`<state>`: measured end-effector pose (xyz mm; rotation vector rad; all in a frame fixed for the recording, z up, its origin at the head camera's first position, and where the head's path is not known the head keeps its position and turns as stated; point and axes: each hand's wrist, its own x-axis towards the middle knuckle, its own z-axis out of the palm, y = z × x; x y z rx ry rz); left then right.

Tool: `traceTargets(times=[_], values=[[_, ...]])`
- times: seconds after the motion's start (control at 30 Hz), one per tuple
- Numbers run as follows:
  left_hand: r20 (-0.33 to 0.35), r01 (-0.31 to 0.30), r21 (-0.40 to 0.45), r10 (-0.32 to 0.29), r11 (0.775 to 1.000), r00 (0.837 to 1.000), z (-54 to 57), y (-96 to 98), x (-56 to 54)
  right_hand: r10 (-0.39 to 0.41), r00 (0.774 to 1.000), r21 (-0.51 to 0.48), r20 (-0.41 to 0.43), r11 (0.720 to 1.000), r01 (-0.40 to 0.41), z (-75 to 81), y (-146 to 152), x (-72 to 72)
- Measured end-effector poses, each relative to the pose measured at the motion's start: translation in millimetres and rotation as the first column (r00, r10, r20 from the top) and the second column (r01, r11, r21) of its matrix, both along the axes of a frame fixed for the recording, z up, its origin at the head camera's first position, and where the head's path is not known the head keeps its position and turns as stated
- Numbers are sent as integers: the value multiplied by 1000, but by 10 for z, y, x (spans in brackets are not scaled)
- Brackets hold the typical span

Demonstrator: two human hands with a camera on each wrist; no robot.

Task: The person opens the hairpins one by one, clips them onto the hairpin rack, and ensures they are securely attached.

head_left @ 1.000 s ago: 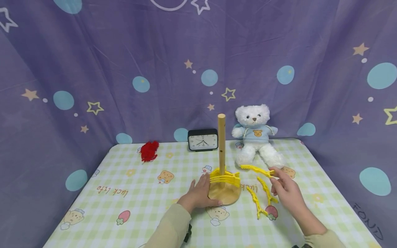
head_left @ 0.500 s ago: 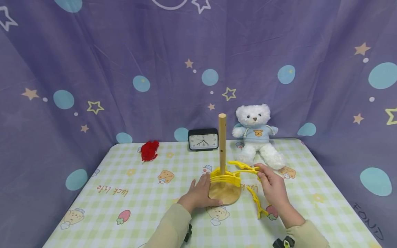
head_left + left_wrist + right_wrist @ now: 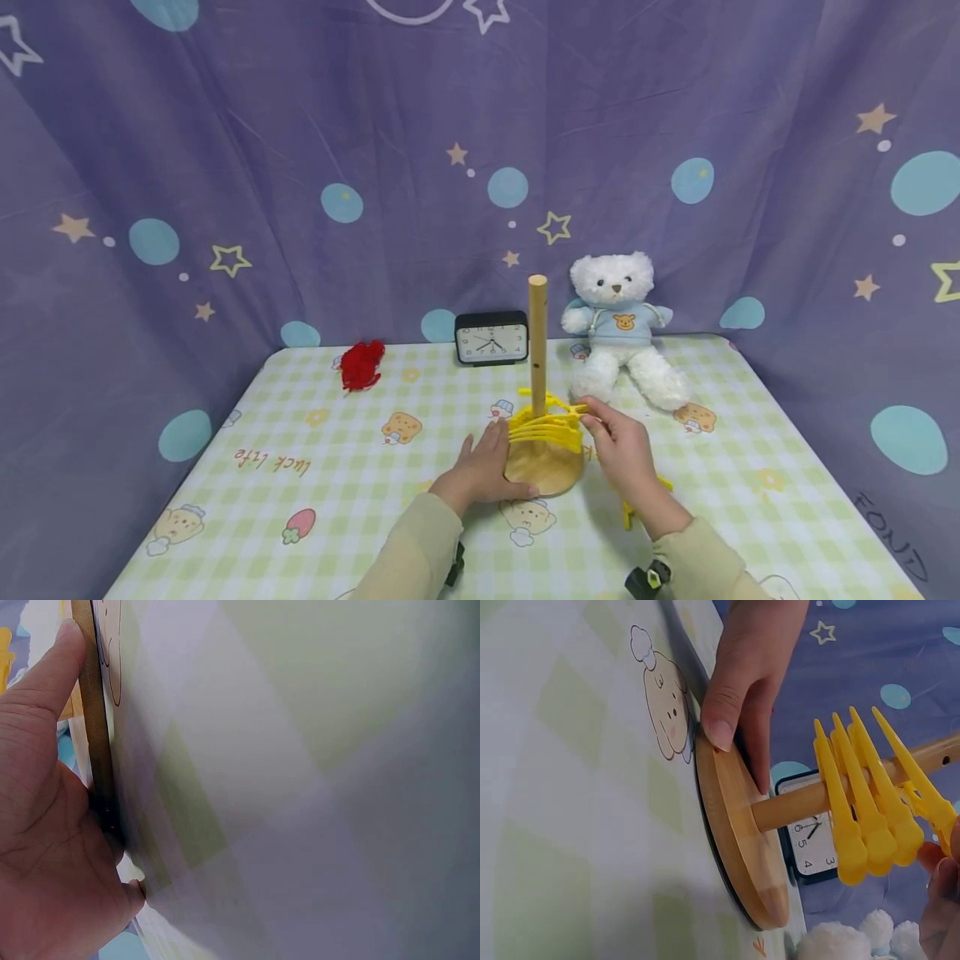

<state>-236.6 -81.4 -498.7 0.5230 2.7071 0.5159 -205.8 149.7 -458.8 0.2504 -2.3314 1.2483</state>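
Observation:
A wooden stand with an upright post (image 3: 537, 342) and a round base (image 3: 551, 475) is in front of me. My left hand (image 3: 480, 475) holds the base at its left edge, thumb along the front rim, as the right wrist view also shows. Several yellow hair clips (image 3: 866, 817) sit side by side across the lower post, their pointed prongs to one side. My right hand (image 3: 626, 454) pinches the end of another yellow hair clip (image 3: 919, 769), whose spread prongs straddle the post just above the others. Loose yellow clips (image 3: 628, 515) lie on the cloth, partly hidden under my right forearm.
Behind the post stands a black alarm clock (image 3: 491, 342). A white teddy bear (image 3: 618, 325) in a blue top sits at the back right, close beyond my right hand. Red yarn (image 3: 362, 367) lies at the back left. A checked cloth (image 3: 360, 500) covers the table.
My right hand has carried the clip left from the table's right side to the post, its prongs spreading on the way. My left hand and the stand have stayed put.

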Motion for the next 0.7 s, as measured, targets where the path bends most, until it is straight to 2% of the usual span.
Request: traceTargets(times=[0.17,0.37,0.57,0.7], values=[[-1,8,-14,-8,1000,1000,26,3,20,34,998,-3,48,999,-34,-7,-49,-15],[-3,25,-22,-25,999,1000,64,17,37,60,974,6,218,998,-63,6,-62,10],[-10,5,-15,-5,1000,1000,-4,15,12,106,969,38,221,992,-117,26,-14,21],[-7,3,-21,-3,1000,1000,12,11,11,156,953,57,258,983,-176,45,36,45]])
